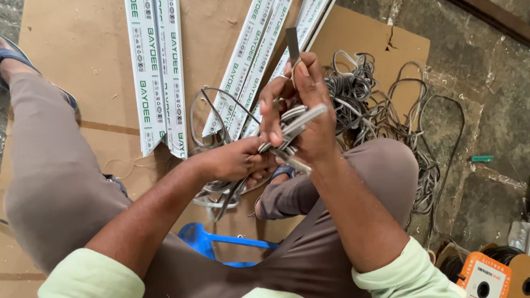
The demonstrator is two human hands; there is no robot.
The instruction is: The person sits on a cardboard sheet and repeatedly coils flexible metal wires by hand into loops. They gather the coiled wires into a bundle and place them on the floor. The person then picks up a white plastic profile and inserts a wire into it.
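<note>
The right hand [302, 113] pinches a thin blade [293, 43] and grips grey strips [297, 125] — the left hand [235, 160] clasps their lower end. Tangled wire [373, 105] lies just beyond the right hand; white channels [155, 63] lie beyond the left.

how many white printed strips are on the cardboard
About 6: two side by side at upper left, about four fanned at upper centre behind the hands; some may be hidden.

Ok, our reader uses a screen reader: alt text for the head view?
Seen from above, a seated person's right hand and left hand grip a bundle of grey cables, over cardboard strewn with white plastic channel strips.
</note>
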